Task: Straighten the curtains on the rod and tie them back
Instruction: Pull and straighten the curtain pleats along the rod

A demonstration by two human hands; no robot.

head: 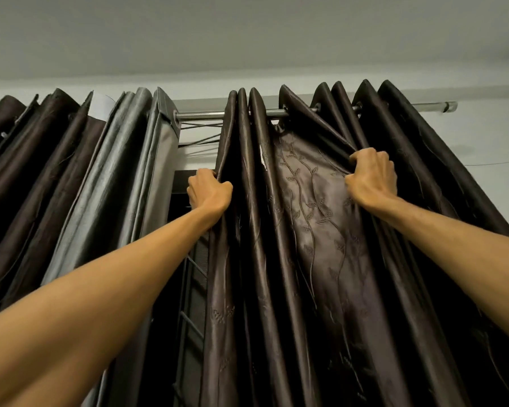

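Behind hidden window, both fists, left hand (209, 190) and right hand (372, 174), clench right curtain (306, 215).

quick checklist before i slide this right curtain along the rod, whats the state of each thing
1. Left hand grips the inner edge of the right curtain: ok.
2. Right hand grips a fold further right on the same panel: ok.
3. Rod bare between the two panels, room to slide: ok.
4. Pleats even on the right curtain: not ok, one wide flat section between bunched folds.
5. Thin wires just under the rod by the left curtain, clear of the eyelets: cannot tell.
6. Tieback within reach: cannot tell, none in view.
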